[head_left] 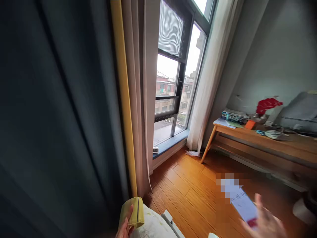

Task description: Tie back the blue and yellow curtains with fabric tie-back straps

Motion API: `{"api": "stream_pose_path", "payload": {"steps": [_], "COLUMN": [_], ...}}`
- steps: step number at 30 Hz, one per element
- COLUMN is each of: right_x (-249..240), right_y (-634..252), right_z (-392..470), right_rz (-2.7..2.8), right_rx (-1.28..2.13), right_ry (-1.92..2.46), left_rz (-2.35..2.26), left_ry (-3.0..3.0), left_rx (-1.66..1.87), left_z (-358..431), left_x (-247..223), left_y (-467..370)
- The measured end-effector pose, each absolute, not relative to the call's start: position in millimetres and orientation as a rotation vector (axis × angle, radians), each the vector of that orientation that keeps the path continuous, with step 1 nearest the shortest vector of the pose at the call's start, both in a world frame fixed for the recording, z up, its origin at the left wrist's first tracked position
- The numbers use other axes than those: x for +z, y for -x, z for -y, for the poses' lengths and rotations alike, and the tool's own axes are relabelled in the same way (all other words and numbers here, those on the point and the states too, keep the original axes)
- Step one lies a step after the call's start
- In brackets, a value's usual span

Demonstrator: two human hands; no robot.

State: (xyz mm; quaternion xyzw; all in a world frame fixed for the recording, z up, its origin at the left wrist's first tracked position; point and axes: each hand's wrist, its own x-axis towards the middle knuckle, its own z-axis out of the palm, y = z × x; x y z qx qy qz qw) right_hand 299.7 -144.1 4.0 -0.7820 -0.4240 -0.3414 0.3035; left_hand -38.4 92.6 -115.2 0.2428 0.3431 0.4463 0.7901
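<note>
My left hand (124,229) is at the bottom edge, with its fingers on a yellow-green case-like thing (140,211) that has a dark line along one side. Under it lies white patterned cloth (155,223). To the right, my right hand (268,221) grips a phone (244,205) with a pale lit screen and a red patch at its lower end. The phone's far end is blurred into blocks, and the hand is a little smeared. Wooden floor shows beneath the phone.
Dark blue curtain (61,115) with a yellow edge (126,99) fills the left. Beyond are a window (173,82) with a blue sill (170,143) and light curtains (205,82). A wooden desk (247,132) on the right bears papers and clutter. A grey rail (172,224) is near the cloth.
</note>
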Motion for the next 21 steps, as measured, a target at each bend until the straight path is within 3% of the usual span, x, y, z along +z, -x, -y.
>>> {"api": "stream_pose_path", "payload": {"steps": [3, 8, 14, 21], "right_x": [42.3, 94.8, 106.9, 113.1], "right_y": [-249.8, -179.9, -146.3, -132.7], "right_z": [105.5, 39.5, 5.8, 0.7], "right_rz": [1.195, 1.451, 1.636, 1.649], "right_rx": [-0.911, -0.894, -0.895, -0.872], "right_ry": [2.197, 1.963, 1.679, 1.660], "left_rz": [-0.648, -0.567, -0.495, -0.469], "left_ry": [-0.500, -0.528, -0.506, -0.373], "left_rx": [0.892, 0.838, 0.928, 0.906], "left_z": [-85.4, -78.4, -75.9, -76.1], "left_x": [-106.7, -99.0, -103.8, -89.1], "left_y": [31.0, 34.9, 45.3, 52.4]}}
